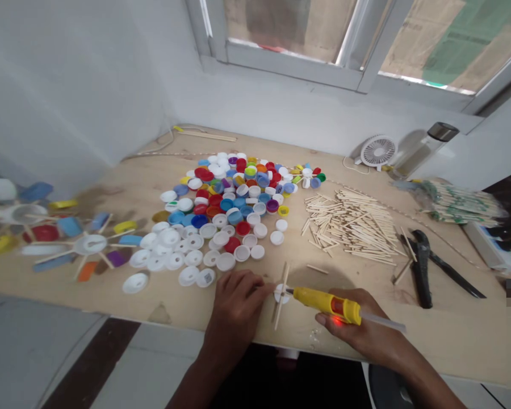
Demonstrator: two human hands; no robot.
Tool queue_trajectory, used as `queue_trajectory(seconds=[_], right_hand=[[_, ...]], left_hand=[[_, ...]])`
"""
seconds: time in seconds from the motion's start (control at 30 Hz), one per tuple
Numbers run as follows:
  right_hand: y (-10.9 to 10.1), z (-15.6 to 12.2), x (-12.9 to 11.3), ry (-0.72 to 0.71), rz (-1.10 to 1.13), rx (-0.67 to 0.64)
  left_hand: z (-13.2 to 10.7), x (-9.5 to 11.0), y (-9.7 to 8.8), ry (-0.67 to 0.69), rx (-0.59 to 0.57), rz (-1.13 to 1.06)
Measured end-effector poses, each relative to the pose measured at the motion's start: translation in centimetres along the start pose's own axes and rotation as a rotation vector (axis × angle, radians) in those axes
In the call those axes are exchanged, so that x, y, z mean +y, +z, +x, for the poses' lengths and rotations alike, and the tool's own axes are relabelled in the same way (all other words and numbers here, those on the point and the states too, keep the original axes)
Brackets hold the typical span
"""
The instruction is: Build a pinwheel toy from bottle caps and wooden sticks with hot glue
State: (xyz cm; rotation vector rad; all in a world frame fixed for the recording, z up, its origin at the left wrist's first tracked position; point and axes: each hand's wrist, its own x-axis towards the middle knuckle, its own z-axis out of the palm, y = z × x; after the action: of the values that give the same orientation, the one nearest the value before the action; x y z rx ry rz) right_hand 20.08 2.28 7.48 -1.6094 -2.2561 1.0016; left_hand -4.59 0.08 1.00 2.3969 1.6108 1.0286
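Observation:
My right hand (361,324) grips a yellow hot glue gun (323,301), with a red light glowing on it and a clear glue stick (383,321) out of its back. Its nozzle meets a small white bottle cap (280,297) on the table. Thin wooden sticks (278,318) lie across this cap, pointing away from and toward me. From the left side, my left hand (238,301) has its fingertips closed at the cap's edge. Whether those fingertips also pinch a stick is hidden.
Many coloured caps (215,201) are heaped behind my left hand. A pile of wooden sticks (357,227) lies right of them. Black-handled pliers (421,272) rest at right. Finished-looking cap wheels (89,245) stand at left. A small fan (378,151) and bottle (423,150) stand behind.

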Motion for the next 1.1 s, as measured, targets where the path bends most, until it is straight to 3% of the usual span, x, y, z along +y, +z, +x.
queue_trajectory(seconds=[0.37, 0.7, 0.9, 1.1], right_hand=[[0.13, 0.22, 0.29, -0.002, 0.010, -0.085], [-0.02, 0.04, -0.19, -0.019, -0.074, -0.055], [0.08, -0.20, 0.47, -0.054, -0.110, 0.046], [0.40, -0.14, 0.26, -0.059, -0.101, 0.009]], left_hand=[[-0.02, 0.18, 0.05, -0.017, 0.003, -0.024], [-0.13, 0.07, 0.15, -0.009, 0.000, -0.039], [0.16, 0.33, 0.05, -0.010, 0.012, -0.038], [-0.02, 0.21, -0.07, -0.001, 0.015, -0.024]])
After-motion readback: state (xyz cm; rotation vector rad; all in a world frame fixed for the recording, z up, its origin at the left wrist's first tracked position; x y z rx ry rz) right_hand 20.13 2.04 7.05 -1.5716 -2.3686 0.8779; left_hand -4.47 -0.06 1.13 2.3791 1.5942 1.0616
